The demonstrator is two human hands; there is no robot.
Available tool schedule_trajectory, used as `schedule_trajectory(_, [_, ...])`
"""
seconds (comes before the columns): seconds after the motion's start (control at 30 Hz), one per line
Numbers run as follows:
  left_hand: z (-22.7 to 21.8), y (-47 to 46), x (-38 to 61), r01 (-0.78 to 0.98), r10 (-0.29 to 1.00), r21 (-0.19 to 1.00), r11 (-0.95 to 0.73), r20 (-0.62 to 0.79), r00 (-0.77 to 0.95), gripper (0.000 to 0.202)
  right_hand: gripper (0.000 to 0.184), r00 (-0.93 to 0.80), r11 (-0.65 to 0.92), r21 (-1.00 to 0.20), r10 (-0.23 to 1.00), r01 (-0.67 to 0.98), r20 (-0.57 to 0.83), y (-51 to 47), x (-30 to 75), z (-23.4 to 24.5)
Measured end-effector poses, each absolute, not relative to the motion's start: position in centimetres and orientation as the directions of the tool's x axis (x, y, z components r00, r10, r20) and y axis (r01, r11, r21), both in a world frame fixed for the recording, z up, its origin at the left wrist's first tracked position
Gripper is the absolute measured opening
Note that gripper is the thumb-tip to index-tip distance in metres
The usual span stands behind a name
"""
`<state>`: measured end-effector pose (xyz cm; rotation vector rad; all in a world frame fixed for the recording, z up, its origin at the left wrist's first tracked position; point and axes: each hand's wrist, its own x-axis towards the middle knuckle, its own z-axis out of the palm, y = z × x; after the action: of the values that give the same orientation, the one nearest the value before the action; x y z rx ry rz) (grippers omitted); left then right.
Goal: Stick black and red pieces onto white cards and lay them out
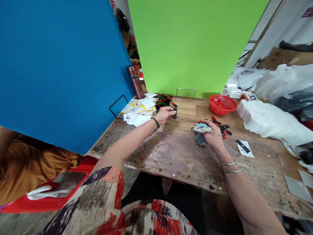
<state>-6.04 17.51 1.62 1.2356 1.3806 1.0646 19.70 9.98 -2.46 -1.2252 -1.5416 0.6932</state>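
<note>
Over the middle of the wooden table (158, 156), my left hand (164, 115) pinches a small dark rectangular piece (174, 113) between thumb and fingers. My right hand (213, 133) is closed round a crumpled pale-blue and grey cloth (201, 128). Beyond my left hand lies a heap of small black, red and green pieces (164, 100). Just past my right hand are scattered black and red pieces (223, 128), partly hidden by the hand. A dark strip (242, 146) rests on a white card (248, 152) to the right.
White and yellow papers (139, 109) spread at the left, near a dark red flask (135, 81). A red plastic basket (222, 104) stands at the back right. Blue (61, 65) and green (195, 45) panels border the table. White bags (274, 122) crowd the right. Another person is behind the panels.
</note>
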Motion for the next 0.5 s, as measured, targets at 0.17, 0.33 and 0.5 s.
schedule_trajectory(0.17, [0.5, 12.6, -0.6, -0.190, 0.965, 0.968, 0.164, -0.118, 0.233, 0.027, 0.070, -0.059, 0.451, -0.811, 0.884, 0.372, 0.464, 8.9, 17.7, -2.1])
schedule_trajectory(0.33, [0.2, 10.6, 1.8, -0.150, 0.935, 0.987, 0.063, -0.006, 0.355, 0.022, 0.041, -0.051, 0.382, -0.873, 0.921, 0.304, 0.385, 8.7, 17.8, -1.3])
schedule_trajectory(0.5, [-0.4, 10.7, 2.6, -0.109, 0.936, 0.989, 0.095, -0.052, 0.349, 0.027, 0.027, 0.020, 0.123, -0.987, 0.992, 0.104, 0.125, 9.0, 18.2, -0.7])
